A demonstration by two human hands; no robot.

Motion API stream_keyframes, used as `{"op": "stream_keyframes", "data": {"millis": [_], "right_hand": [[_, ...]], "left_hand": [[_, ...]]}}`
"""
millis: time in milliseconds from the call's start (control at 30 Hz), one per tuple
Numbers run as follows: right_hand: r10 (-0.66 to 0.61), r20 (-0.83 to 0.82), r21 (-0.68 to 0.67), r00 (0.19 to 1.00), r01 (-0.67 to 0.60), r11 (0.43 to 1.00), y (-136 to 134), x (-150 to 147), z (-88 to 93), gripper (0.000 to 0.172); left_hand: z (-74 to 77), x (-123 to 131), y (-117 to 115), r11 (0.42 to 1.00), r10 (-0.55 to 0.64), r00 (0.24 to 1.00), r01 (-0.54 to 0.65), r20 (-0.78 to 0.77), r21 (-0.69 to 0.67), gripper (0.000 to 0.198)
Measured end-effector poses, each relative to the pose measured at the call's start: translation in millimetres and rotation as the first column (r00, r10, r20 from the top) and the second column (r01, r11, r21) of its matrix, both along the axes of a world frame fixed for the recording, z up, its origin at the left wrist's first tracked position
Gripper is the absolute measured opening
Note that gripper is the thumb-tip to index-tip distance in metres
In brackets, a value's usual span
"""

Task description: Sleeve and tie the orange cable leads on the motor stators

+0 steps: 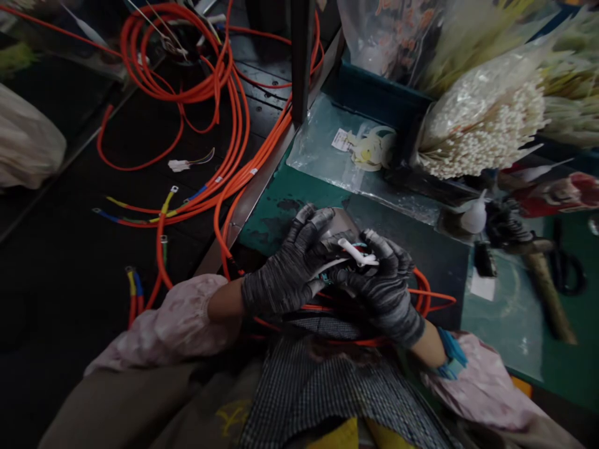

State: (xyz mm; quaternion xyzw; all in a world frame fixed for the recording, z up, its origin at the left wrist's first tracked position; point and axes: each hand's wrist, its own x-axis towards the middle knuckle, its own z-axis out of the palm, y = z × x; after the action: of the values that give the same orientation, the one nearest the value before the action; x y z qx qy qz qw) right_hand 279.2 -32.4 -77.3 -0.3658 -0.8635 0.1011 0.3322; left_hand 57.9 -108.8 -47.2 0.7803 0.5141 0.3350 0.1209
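Both my hands wear dark grey knit gloves and meet at the near edge of the green bench. My left hand is curled, its fingers pressed against a small white cable tie. My right hand is also closed and pinches that same tie from the other side. Orange wires loop out from under my hands and run over my lap. What else lies inside my fingers is hidden.
A big coil of orange cables with coloured lug ends covers the dark floor on the left. Bags of white cable ties fill the back right. A clear bag with a label, black scissors and a wooden-handled tool lie on the bench.
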Motion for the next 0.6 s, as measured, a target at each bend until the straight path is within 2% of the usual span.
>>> {"op": "stream_keyframes", "data": {"millis": [133,267,300,433,467,533,600], "right_hand": [[-0.005,0.036,0.012,0.999,0.005,1.000,0,1,6.6,0.059],[0.149,0.155,0.073,0.977,-0.162,0.984,0,11,10.8,0.025],[0.157,0.168,0.078,0.973,-0.172,0.982,0,13,11.3,0.021],[0.128,0.196,0.060,0.972,-0.142,0.988,1,17,13.3,0.023],[0.138,0.197,0.019,0.971,-0.144,0.989,3,18,14.4,0.024],[0.174,0.158,-0.155,0.972,-0.149,0.977,10,20,17.6,0.032],[0.191,0.099,-0.353,0.977,-0.144,0.925,21,23,22.2,0.047]], "left_hand": [[-3.6,2,-1,1.000,0.023,1.000,-0.023,-0.005,0.003,0.101],[-7.6,13,-6,0.996,0.077,0.997,-0.078,0.022,0.044,0.089],[-9.1,16,-7,0.993,0.110,0.993,-0.111,0.031,0.043,0.085],[-14.2,25,-10,0.967,0.228,0.973,-0.229,0.025,0.110,0.088],[-14.3,26,-9,0.962,0.238,0.971,-0.238,0.013,0.132,0.089],[-12.7,27,-7,0.957,0.255,0.967,-0.251,-0.003,0.146,0.089],[-9.5,27,-3,0.958,0.259,0.966,-0.255,-0.017,0.131,0.085]]}}
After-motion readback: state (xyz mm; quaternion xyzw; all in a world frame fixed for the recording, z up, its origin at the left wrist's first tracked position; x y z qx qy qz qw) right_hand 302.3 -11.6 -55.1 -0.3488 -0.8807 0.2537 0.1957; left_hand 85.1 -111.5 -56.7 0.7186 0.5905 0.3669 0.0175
